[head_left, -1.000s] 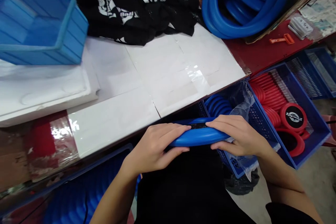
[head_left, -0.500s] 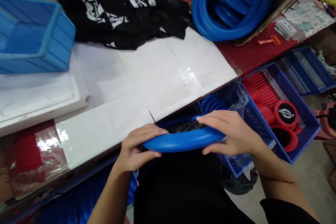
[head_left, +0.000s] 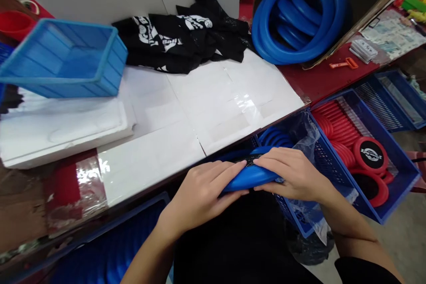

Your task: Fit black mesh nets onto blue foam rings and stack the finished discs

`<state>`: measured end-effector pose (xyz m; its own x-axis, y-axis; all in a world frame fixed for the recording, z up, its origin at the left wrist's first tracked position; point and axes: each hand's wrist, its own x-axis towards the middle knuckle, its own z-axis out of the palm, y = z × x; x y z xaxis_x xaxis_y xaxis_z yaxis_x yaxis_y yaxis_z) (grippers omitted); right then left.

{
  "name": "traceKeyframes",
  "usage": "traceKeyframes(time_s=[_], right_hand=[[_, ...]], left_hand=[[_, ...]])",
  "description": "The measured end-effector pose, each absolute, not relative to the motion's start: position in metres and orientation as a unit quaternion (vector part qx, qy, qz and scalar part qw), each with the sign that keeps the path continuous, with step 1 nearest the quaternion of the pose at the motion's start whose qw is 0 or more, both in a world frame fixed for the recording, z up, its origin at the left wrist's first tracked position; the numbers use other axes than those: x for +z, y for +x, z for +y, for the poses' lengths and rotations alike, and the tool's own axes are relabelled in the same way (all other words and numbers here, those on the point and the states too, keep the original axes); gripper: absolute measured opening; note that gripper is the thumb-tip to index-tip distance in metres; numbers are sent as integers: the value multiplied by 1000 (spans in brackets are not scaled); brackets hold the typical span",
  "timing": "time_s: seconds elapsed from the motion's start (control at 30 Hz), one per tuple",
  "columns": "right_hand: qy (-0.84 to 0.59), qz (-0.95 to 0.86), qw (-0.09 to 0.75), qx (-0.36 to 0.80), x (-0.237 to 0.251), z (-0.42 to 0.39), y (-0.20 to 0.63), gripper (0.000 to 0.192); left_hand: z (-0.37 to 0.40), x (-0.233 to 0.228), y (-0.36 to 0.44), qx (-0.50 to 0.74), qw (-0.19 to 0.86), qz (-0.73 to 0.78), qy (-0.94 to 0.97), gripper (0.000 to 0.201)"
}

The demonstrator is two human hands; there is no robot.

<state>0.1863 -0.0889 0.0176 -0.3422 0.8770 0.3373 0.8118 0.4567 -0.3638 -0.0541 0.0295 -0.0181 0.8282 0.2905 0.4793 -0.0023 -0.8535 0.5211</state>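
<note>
Both hands grip a blue plastic ring (head_left: 251, 178) with black mesh-like fabric (head_left: 250, 159) across its middle, held close to my body just off the table's front edge. My left hand (head_left: 208, 188) wraps the near rim from the left, fingers over the top and thumb underneath. On the right part of the same rim, my right hand (head_left: 291, 173) is closed in the same way. The two hands nearly meet at the centre. Much of the ring is hidden behind my fingers. Black fabric pieces with white print (head_left: 186, 40) lie on the white-covered table (head_left: 213, 102).
A light-blue bin (head_left: 66, 60) stands on a white foam block (head_left: 73, 128) at left. Larger blue rings (head_left: 261, 31) sit in a box at the back. Below right, a blue crate (head_left: 402, 177) holds red rings (head_left: 342, 120). An orange razor-like tool (head_left: 344, 64) lies on the red surface.
My left hand has slid right along the rim, closer to my right hand, and now reaches over its top. The camera view has shifted left.
</note>
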Motion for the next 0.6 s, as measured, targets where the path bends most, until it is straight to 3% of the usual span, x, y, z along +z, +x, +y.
traceKeyframes(time_s=[0.17,0.43,0.6], right_hand=[[-497,-822,251,121,20,-87,183,41],[-526,-793,304,42,3,-86,158,31],[-533,-784,312,54,6,-73,155,30]], left_hand=[[32,-23,-60,279,278,61,917,44],[26,-31,-65,332,249,113,903,31],[29,-23,-68,326,291,171,883,31]])
